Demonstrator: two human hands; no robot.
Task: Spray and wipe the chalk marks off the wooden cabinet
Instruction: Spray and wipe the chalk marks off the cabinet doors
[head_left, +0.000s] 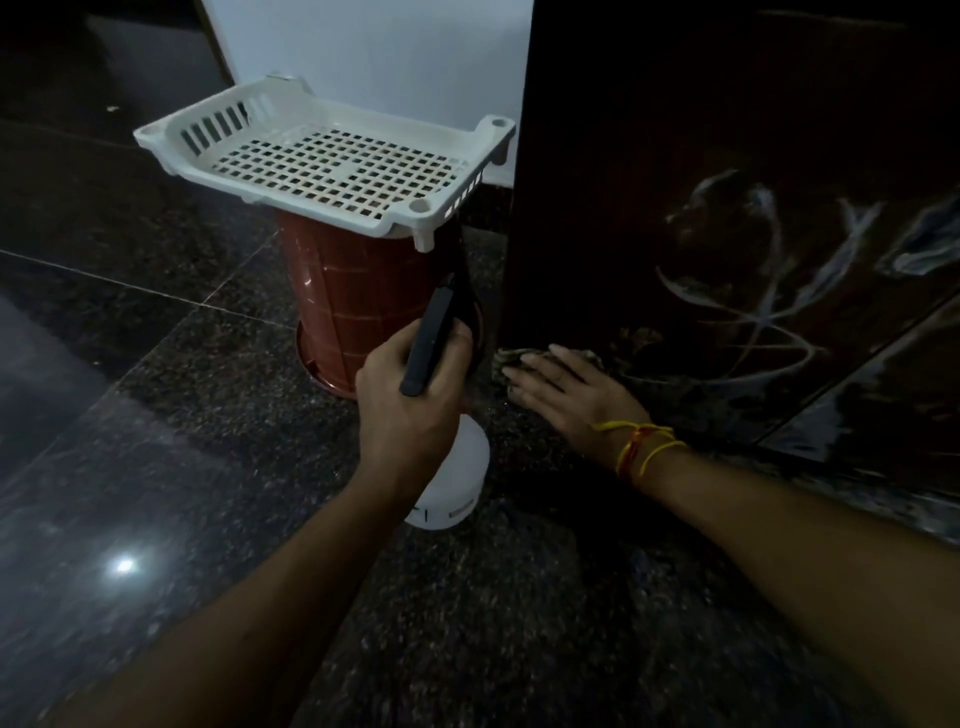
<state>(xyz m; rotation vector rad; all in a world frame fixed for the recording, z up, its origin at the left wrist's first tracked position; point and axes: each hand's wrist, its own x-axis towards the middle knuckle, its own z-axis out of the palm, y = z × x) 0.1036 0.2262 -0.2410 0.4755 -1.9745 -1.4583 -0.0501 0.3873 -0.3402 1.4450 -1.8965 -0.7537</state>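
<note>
Cabinet (727, 156): chalk marks (753, 291) remaining on its dark face. Left hand (415, 395) gripping spray bottle (452, 478), ready for respraying; right hand (561, 389), fingers flat, pressing cloth (511, 358) low against panel, wiping.

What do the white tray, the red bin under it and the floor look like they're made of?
White tray: matte moulded plastic, judging by its slotted walls and grid base. Red bin: glossy plastic, with a moulded grid pattern and highlights. Floor: polished speckled stone, probably granite, in seamed slabs that reflect a light.
</note>
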